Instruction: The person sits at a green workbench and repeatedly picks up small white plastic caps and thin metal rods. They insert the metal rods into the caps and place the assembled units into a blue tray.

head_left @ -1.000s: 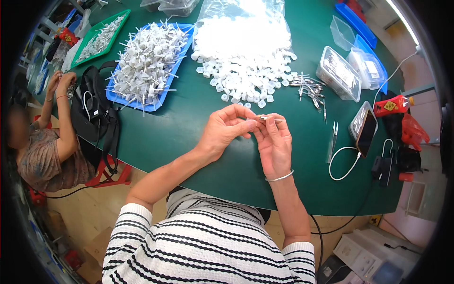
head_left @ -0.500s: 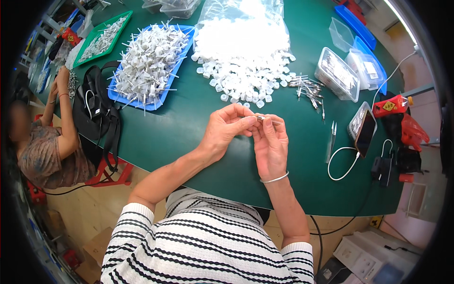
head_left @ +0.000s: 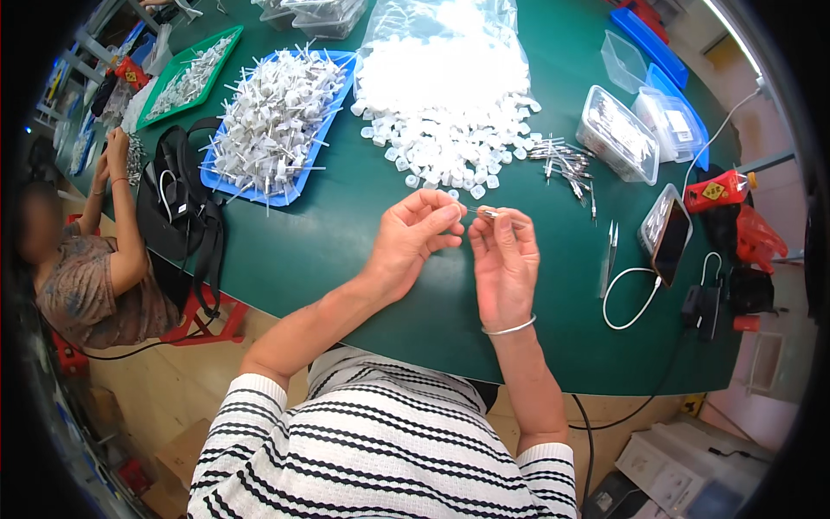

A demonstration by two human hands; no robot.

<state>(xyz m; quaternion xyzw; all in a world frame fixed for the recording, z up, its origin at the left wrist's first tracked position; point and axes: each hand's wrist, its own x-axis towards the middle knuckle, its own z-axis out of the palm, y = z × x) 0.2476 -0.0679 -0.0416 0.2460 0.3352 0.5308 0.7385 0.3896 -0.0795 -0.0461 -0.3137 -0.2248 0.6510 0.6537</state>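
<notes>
Over the near middle of the table, my left hand (head_left: 406, 238) is closed in a pinch of thumb and forefinger. What sits between those fingertips is too small or hidden to make out. Just to its right, my right hand (head_left: 506, 259) pinches a thin metal rod (head_left: 482, 213) lying roughly level, its left end pointing at my left fingertips. Beyond the hands spreads a heap of small white translucent plastic caps (head_left: 432, 138), spilling from a clear plastic bag (head_left: 441, 22). Loose metal rods (head_left: 562, 163) lie right of the heap.
Left stands a blue tray (head_left: 275, 201) piled with capped rods; farther left, a green tray (head_left: 226, 43). Tweezers (head_left: 609, 259), a phone (head_left: 670, 242) with white cable and a plastic box (head_left: 618, 134) lie right. A black backpack (head_left: 177, 199) rests beside a co-worker (head_left: 95, 277).
My hands have drawn slightly apart, the right one shifting right with the metal rod. More of the rod shows between the fingertips.
</notes>
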